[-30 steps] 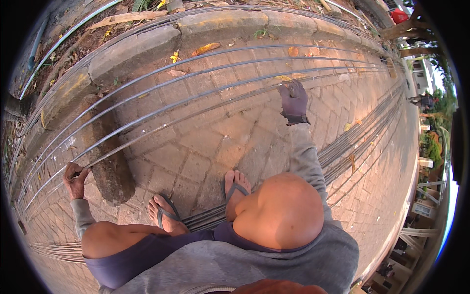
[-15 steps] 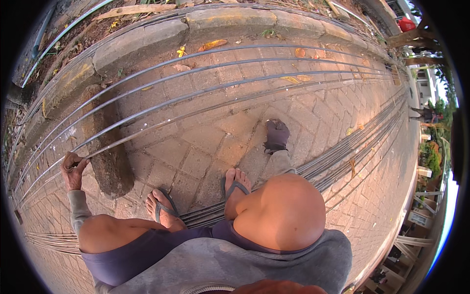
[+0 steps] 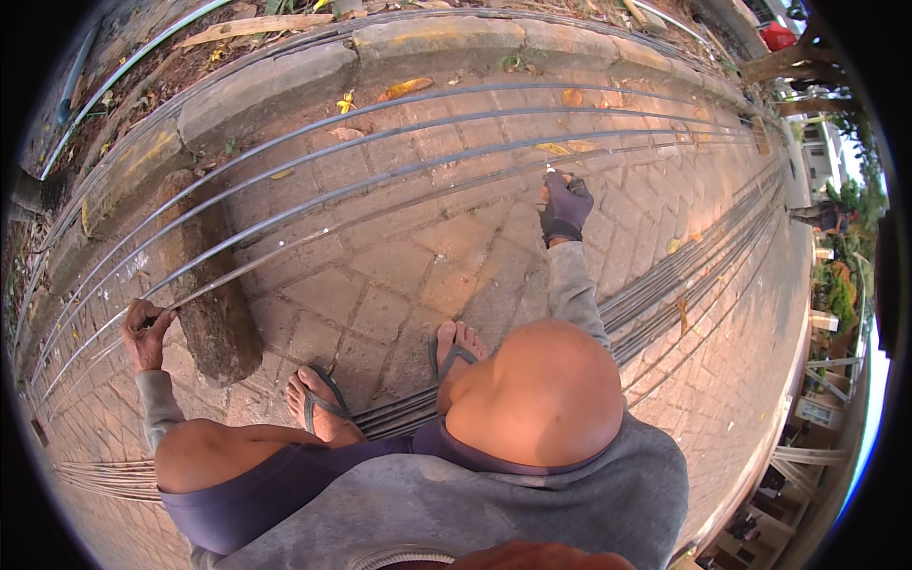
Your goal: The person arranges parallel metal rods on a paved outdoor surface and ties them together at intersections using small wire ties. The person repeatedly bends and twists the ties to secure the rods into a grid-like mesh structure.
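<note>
At the left, my bare left hand (image 3: pixel 147 332) pinches a thin brownish metal rod (image 3: pixel 313 236) between thumb and fingers, where it crosses a thick wooden block (image 3: pixel 214 304). My right hand (image 3: pixel 568 204), in a dark fingerless glove, is closed above the paving beside the same rod, farther along it. A small white tip shows at its fingers; I cannot make out the whole thing. Beyond this rod, three smoother grey rods (image 3: pixel 380 178) run side by side across the block.
A bundle of dark rods (image 3: pixel 684 261) lies on the brick paving, passing under my legs between my sandalled feet (image 3: pixel 318 404). A stone kerb (image 3: pixel 442 40) borders the far side, with fallen leaves (image 3: pixel 407 88) near it. Buildings and trees stand at the right.
My right hand has risen from low over the paving, moving away from me and slightly right to the brownish rod. A white tip now shows at its fingers. My left hand stays nearly in place.
</note>
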Demonstrator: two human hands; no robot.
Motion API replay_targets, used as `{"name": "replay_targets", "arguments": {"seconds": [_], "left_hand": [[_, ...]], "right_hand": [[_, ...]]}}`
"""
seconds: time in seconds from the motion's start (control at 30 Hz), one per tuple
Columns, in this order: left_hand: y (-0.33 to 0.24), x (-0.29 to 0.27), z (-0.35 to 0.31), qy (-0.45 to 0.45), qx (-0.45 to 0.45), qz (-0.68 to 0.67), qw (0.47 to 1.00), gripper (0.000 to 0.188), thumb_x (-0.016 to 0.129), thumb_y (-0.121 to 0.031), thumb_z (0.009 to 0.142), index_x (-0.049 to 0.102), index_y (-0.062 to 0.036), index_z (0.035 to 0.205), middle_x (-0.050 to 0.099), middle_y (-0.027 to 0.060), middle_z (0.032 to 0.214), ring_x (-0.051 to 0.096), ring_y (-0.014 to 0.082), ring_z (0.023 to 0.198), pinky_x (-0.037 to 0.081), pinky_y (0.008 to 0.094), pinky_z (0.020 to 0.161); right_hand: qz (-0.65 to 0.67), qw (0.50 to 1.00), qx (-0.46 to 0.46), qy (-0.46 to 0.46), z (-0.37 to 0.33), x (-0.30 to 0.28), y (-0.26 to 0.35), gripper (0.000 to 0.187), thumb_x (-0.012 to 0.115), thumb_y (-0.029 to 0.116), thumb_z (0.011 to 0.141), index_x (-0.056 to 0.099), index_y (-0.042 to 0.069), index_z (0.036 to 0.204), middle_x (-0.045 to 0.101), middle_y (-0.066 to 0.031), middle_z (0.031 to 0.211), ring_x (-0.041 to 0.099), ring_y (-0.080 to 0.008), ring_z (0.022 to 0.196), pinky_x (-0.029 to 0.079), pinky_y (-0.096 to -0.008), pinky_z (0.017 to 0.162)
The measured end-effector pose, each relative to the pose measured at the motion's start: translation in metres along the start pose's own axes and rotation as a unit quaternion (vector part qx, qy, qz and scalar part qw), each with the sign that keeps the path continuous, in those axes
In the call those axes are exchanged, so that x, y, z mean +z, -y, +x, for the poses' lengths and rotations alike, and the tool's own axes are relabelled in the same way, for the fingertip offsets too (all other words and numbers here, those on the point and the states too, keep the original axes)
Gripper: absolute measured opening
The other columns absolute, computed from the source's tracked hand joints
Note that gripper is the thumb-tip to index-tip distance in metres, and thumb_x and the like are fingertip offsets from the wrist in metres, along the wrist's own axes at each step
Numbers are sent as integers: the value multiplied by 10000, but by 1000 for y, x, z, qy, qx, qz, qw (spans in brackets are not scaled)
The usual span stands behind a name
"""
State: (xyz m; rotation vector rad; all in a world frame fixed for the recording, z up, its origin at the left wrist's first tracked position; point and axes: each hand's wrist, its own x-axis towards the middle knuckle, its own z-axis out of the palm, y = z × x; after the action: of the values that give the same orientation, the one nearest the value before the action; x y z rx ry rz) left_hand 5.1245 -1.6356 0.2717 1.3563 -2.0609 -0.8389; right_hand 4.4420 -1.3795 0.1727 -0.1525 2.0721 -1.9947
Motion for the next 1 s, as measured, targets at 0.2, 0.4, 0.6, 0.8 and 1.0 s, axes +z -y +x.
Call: {"name": "replay_targets", "arguments": {"seconds": [0.2, 0.4, 0.6, 0.8, 1.0], "left_hand": [[1, -3, 0, 6, -6, 5, 1000, 276, 841, -64, 695, 571, -3, 687, 453, 9, 710, 415, 142, 676, 335, 288, 635], [5, 0, -1, -5, 18, -5, 1000, 272, 857, -73, 684, 594, -4, 686, 483, 11, 707, 449, 134, 673, 352, 292, 616], [7, -2, -2, -6, -9, 21, 1000, 264, 858, -58, 673, 600, -4, 689, 492, 9, 713, 461, 129, 674, 360, 294, 608], [8, -1, -2, -2, -16, 8, 1000, 257, 865, -68, 668, 617, -2, 693, 484, 4, 731, 452, 122, 679, 364, 293, 621], [9, -2, -2, -1, -6, 11, 1000, 263, 863, -65, 669, 609, -2, 703, 482, 5, 737, 458, 124, 688, 365, 289, 626]], "right_hand": [[-29, 999, -8, 24, -6, 3, 14, 72, 722, 70, 830, 688, 6, 828, 636, -23, 691, 522, -99, 479, 433, -250, 490], [137, 987, -62, 62, -23, 40, 87, 86, 731, 52, 836, 709, -7, 894, 642, -26, 698, 557, -91, 560, 431, -236, 522], [-24, 976, -164, 141, -74, 61, 96, 137, 743, 52, 846, 716, -12, 964, 679, -17, 766, 594, -69, 669, 495, -239, 647], [-207, 872, -397, 196, -122, 65, 34, 191, 751, 24, 811, 722, 25, 1000, 731, -92, 924, 696, -206, 823, 556, -329, 766], [-208, 842, -464, 179, -130, 80, 25, 207, 765, 28, 789, 667, 44, 972, 726, -120, 939, 695, -327, 935, 551, -408, 875]]}}
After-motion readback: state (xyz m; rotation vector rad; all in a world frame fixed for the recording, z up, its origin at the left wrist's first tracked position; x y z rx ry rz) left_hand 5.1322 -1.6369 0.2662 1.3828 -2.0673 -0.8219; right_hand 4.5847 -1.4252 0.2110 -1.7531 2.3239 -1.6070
